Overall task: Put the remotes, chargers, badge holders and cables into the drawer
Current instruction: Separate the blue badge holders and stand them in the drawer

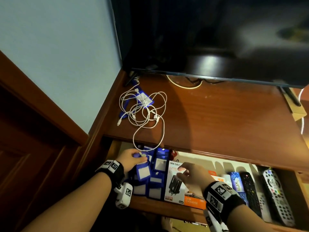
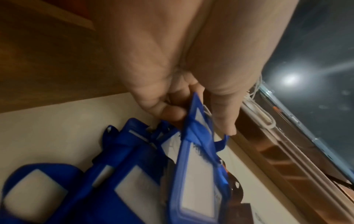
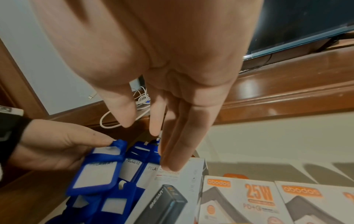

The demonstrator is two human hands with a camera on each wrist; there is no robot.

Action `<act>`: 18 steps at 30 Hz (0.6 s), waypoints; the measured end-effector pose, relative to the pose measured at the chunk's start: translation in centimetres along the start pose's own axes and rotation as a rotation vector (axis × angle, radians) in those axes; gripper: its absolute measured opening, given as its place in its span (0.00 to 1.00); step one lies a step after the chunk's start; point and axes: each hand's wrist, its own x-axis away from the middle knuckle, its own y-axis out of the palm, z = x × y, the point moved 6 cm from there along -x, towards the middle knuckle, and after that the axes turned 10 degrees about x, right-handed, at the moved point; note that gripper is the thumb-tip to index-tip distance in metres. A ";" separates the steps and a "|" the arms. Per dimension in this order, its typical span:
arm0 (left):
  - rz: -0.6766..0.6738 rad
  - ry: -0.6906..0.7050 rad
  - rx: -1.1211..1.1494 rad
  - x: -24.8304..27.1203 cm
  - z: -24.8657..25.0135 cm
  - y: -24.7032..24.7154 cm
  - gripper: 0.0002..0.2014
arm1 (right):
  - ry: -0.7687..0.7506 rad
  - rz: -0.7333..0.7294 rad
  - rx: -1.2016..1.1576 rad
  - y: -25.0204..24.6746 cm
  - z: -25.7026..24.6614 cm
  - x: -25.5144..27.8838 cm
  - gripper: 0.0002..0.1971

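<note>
Left hand (image 1: 132, 159) is down in the open wooden drawer (image 1: 157, 207), thumb and fingers pinching the top end of a blue plastic badge holder with a white card window (image 1: 142, 169), laying it on the pile of matching holders underneath. Right hand (image 1: 190, 177) hovers just beside it over the white-and-orange charger box (image 1: 175, 186), fingers straight and relaxed, holding nothing. What's left to put away, I'd say, is the tangle of white charging cables (image 1: 143, 111) with one more blue badge holder (image 1: 144, 100) under it, up on the brown desk top beyond both hands, more in line with the left one. One cable loop hangs over the desk edge right above the left knuckles, so the left hand looks nearer for that grab. Remotes are already lying lengthwise in the drawer to the right of the right wrist.
</note>
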 end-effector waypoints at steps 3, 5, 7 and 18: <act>0.009 -0.031 -0.004 -1.9 -1.0 -0.1 0.25 | -0.012 -0.001 -0.010 -0.3 -0.2 0.3 0.16; 0.033 -0.016 -0.023 -2.9 -1.4 -0.1 0.30 | -0.019 -0.007 -0.002 -0.3 -0.3 0.3 0.16; 0.035 0.017 0.006 -3.1 -0.8 0.1 0.21 | -0.022 -0.012 -0.002 -0.2 -0.4 0.1 0.16; 0.118 -0.003 0.039 -4.7 -0.8 0.1 0.06 | -0.005 0.001 0.006 0.0 -0.4 -0.9 0.15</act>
